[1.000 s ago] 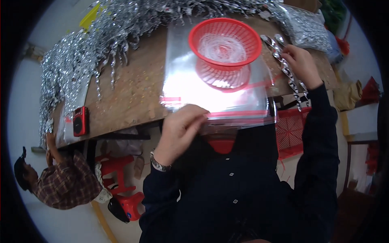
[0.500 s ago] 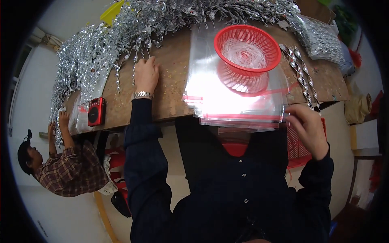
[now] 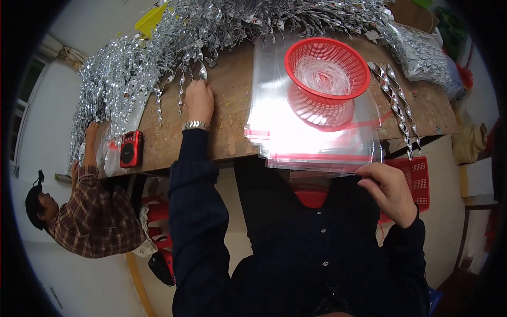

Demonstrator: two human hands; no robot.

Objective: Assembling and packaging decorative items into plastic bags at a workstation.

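Note:
My left hand [image 3: 199, 101], with a metal watch at the wrist, rests on the table with its fingers curled in at the lower end of a silver twisted strip [image 3: 203, 72]. Its fingertips are partly hidden. At the lower right corner of a stack of clear plastic bags [image 3: 311, 148] with red-banded edges, my right hand [image 3: 392, 193] pinches a bag's edge between thumb and fingers. On top of the stack stands a red plastic basket [image 3: 364, 79] holding a loose coil of clear thread [image 3: 323, 75].
Silver twisted garlands [image 3: 227, 26] are heaped along the table's far side. A few loose twisted strips [image 3: 393, 105] hang over the front edge at right. A red radio [image 3: 131, 149] stands at left, near a seated co-worker [image 3: 100, 216]. Below right is another red basket [image 3: 420, 179].
My right hand has moved left and down along the bags' corner. My left hand stays near the strip ends, its fingers drawn closer in. The co-worker's arms have shifted.

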